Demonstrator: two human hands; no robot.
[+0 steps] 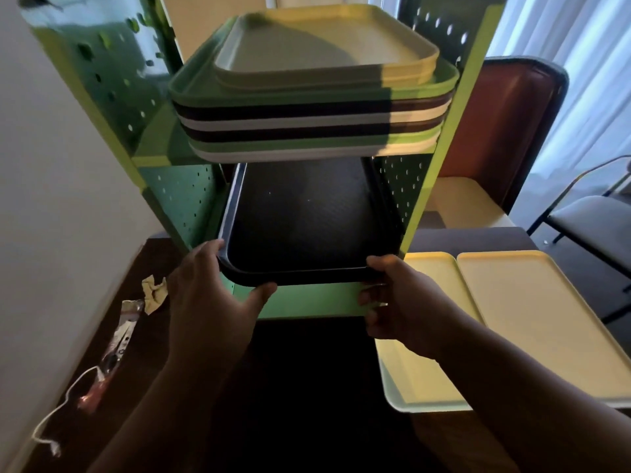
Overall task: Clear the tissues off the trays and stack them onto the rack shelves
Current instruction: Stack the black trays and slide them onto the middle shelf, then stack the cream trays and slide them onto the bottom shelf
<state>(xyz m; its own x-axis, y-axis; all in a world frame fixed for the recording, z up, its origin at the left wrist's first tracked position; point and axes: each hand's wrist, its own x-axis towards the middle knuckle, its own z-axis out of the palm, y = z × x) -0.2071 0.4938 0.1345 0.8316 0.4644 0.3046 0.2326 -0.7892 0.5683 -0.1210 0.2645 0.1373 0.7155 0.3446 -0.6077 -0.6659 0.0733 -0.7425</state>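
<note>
Nearby, yellow trays (532,322) and crumpled tissue (155,292) flank the rack (440,158).

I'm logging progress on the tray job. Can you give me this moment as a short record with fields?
in hand: black tray, held at its near corners by left hand and right hand
position: partly inside the lower shelf of the green rack
upper shelf: stack of trays in mixed colours
still on table: pale yellow trays to the right, no tissues on them
left of rack: crumpled tissue and wrapper on the table
</note>
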